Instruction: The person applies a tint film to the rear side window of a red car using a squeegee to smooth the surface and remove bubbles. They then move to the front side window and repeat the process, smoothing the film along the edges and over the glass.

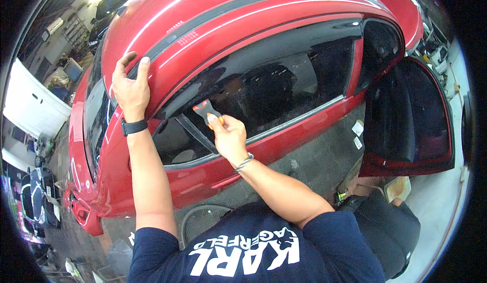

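A red car body [213,181] fills the middle of the view, with a dark side window [274,90] and a black strip [218,9] running along its roof. My left hand [132,87] lies at the front end of that strip, on the roof edge, thumb and fingers apart. A small black scraper [207,112] with orange-red ends is in my right hand [231,140], gripped by thumb and fingers. Its far end is close to the upper front corner of the side window; whether it touches the frame, I cannot tell.
To the right stands a dark glazed panel with a red edge [411,120]. A person in dark clothes [383,227] is low at the bottom right. White doors [35,100] and a black bulky object [40,196] are at the left. Small papers [357,128] lie beside the car.
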The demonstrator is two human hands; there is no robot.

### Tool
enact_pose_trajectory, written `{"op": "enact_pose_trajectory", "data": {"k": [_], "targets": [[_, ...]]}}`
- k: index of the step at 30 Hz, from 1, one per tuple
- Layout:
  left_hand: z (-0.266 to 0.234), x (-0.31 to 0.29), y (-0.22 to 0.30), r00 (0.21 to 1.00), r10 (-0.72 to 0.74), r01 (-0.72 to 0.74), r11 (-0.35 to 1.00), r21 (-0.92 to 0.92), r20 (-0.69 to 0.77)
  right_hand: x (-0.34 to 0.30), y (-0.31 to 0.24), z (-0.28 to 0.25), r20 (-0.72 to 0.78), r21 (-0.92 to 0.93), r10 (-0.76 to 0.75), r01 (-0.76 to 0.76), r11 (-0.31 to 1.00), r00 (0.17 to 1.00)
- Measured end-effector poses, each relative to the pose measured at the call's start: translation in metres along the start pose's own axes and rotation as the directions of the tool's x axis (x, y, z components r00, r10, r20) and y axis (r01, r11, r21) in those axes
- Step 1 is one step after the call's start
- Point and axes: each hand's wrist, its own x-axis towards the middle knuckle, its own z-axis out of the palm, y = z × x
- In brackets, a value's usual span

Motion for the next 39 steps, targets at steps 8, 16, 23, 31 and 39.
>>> {"op": "enact_pose_trajectory", "data": {"k": [8, 16, 23, 31, 39], "targets": [[-0.003, -0.001, 0.002, 1.0, 0.007, -0.006, 1.0, 0.011, -0.012, 0.002, -0.006, 0.003, 0.007, -0.142, -0.045, 0.045, 0.989, 0.999], [-0.001, -0.001, 0.003, 1.0, -0.004, 0.005, 0.999, 0.049, -0.024, -0.003, -0.004, 0.008, 0.023, -0.158, -0.104, 0.106, 0.982, 0.994], [-0.001, -0.001, -0.001, 1.0, 0.008, -0.007, 0.999, 0.042, -0.017, -0.01, 0.001, 0.012, 0.026, -0.108, -0.033, 0.036, 0.994, 0.999], [0.001, -0.001, 0.006, 1.0, -0.002, 0.002, 1.0, 0.029, 0.007, -0.004, 0.03, 0.013, 0.046, 0.205, 0.005, -0.015, 0.979, 0.999], [-0.003, -0.001, 0.008, 0.996, -0.057, 0.057, 0.998, 0.011, 0.068, -0.005, 0.033, -0.011, 0.003, 0.014, -0.004, 0.004, 1.0, 1.0]]}}
